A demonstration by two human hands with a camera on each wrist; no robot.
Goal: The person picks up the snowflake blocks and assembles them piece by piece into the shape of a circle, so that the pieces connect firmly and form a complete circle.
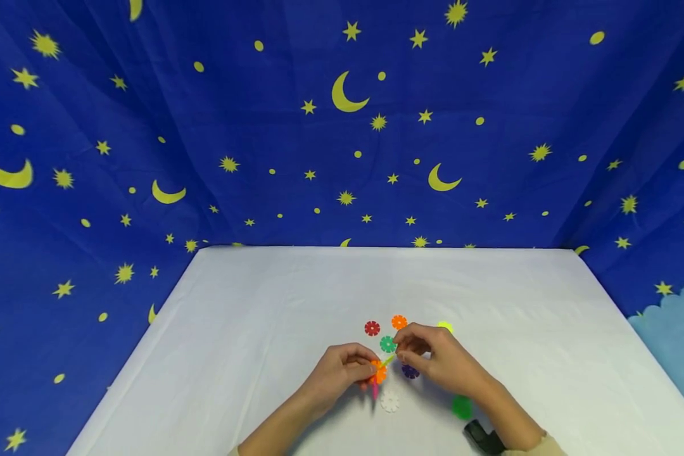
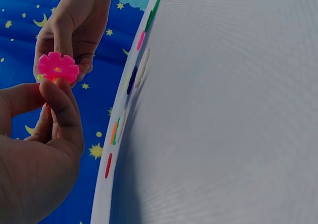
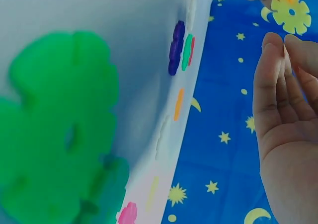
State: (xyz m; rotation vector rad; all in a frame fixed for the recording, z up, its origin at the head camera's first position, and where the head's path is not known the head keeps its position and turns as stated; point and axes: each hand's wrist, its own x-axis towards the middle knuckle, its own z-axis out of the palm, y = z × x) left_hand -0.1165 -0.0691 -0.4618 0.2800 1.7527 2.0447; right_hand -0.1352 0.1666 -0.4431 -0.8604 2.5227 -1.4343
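Observation:
My left hand [image 1: 339, 373] pinches an orange notched disc [image 1: 380, 373] between thumb and fingers. Joined to it are a pink disc [image 2: 58, 65], hanging below the fingers in the head view, and a yellow disc [image 3: 291, 14] jutting toward the right. Close beside the yellow disc is my right hand [image 1: 436, 358], its thumb and fingertips near one another and loosely bent. In the right wrist view the right fingertips [image 3: 271, 40] lie just under the disc's notched rim, with nothing visible between them. A purple disc [image 1: 410, 372] lies partly beneath the right hand.
Around the hands on the white table [image 1: 262, 316] lie a red disc [image 1: 372, 328], another orange disc [image 1: 399, 322], a teal disc [image 1: 387, 344], a white disc [image 1: 390, 401] and a green disc [image 1: 462, 406]. A black object [image 1: 481, 437] sits by the right forearm.

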